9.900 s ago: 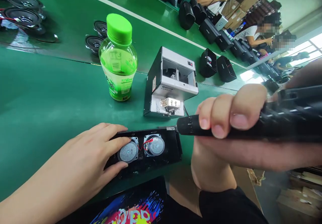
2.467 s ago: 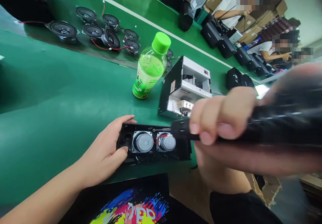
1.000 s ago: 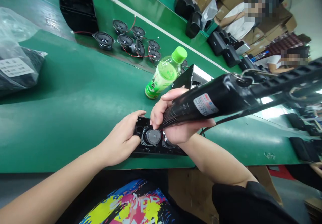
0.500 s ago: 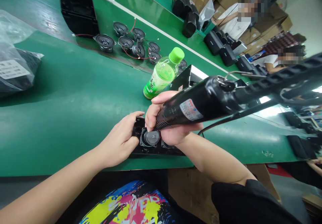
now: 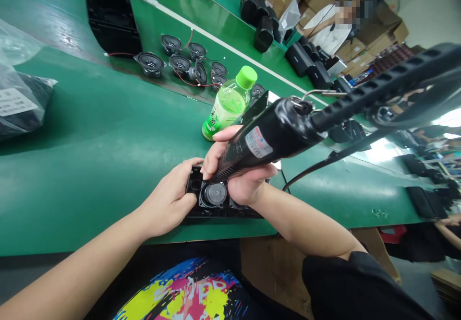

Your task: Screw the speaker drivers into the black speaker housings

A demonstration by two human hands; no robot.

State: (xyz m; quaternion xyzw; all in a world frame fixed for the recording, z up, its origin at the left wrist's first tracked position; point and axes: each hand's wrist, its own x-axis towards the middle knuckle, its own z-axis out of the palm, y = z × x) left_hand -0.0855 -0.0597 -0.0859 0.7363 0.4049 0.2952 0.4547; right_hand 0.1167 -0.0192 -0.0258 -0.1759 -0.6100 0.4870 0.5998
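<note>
Bench (image 5: 101, 157): hands (image 5: 169, 200) (image 5: 245, 188) curled around screwdriver (image 5: 264, 140), housing (image 5: 225, 212)

The black short-sleeved shirt (image 5: 190, 286) carries a multicoloured paint-splash print (image 5: 178, 303).

Light: we see bright, fairly even lighting | Glare: white patches on the green surface (image 5: 108, 190) well right of the right fingers (image 5: 212, 161), fainter sheen left | Shadow: dim below the surface's near edge | Quality: we find smeared, stretched detail far right of the fingers; mosaic over a person (image 5: 327, 32) beyond
</note>
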